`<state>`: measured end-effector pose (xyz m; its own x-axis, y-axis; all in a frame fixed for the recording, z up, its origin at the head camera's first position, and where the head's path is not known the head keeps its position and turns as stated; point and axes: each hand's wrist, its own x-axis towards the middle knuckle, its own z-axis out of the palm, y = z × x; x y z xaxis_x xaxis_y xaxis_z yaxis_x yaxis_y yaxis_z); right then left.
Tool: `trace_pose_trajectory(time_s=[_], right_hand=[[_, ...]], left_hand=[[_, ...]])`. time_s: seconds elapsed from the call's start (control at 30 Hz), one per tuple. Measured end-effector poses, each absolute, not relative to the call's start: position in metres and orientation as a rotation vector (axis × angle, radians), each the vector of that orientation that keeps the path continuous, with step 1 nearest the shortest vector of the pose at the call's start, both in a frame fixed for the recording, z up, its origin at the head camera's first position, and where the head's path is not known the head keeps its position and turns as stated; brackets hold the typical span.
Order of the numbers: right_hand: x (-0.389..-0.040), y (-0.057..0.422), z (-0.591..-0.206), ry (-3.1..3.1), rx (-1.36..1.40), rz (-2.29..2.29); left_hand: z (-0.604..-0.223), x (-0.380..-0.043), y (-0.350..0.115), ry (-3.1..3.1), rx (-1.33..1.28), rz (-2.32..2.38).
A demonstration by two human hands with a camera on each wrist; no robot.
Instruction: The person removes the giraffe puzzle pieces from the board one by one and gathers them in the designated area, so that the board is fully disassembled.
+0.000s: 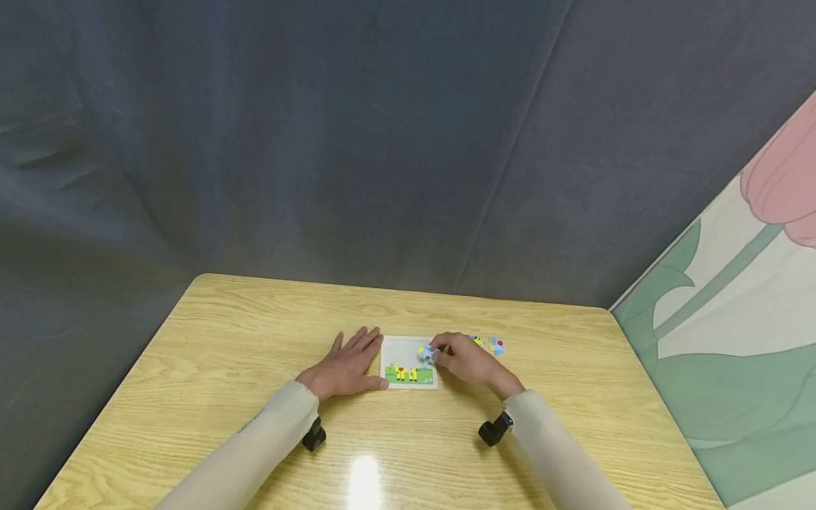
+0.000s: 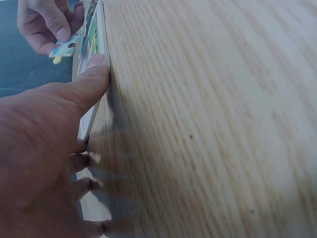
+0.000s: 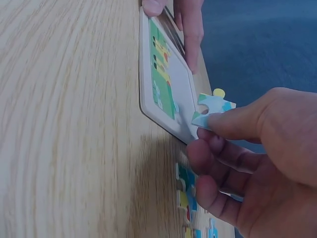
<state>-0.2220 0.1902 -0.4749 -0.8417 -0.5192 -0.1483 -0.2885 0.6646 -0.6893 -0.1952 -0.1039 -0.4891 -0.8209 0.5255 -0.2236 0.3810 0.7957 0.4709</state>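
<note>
A white puzzle tray (image 1: pixel 435 387) lies on the table, its near strip filled with green pieces showing yellow figures. My left hand (image 1: pixel 349 365) rests flat at the tray's left side, fingers spread and straight, with the thumb on the near left corner of the frame (image 2: pixel 105 62). Between thumb and fingertips my right hand (image 1: pixel 470 363) pinches a puzzle piece (image 3: pixel 214 108), light blue with a yellow knob. This piece is raised over the tray's right side. The tray's bare white bed (image 3: pixel 184 91) shows beyond the green strip.
Several loose puzzle pieces (image 1: pixel 497 346) lie on the table right of the tray, partly behind my right hand. The wooden table (image 1: pixel 255 319) ends at a dark curtain (image 1: pixel 357 177) at the back. A flower-patterned panel (image 1: pixel 733 340) stands on the right.
</note>
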Motion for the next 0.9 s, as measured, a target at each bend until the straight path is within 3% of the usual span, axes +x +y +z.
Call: trace_pose_trajectory(time_s=[0.47, 0.9], right_hand=[[-0.22, 0.212, -0.475, 2.574, -0.538, -1.089], [-0.215, 0.262, -0.476, 2.678, -0.436, -1.133]], left_hand=[[-0.489, -0.195, -0.106, 2.641, 0.709, 0.583], [-0.488, -0.194, -0.106, 2.641, 0.724, 0.591]])
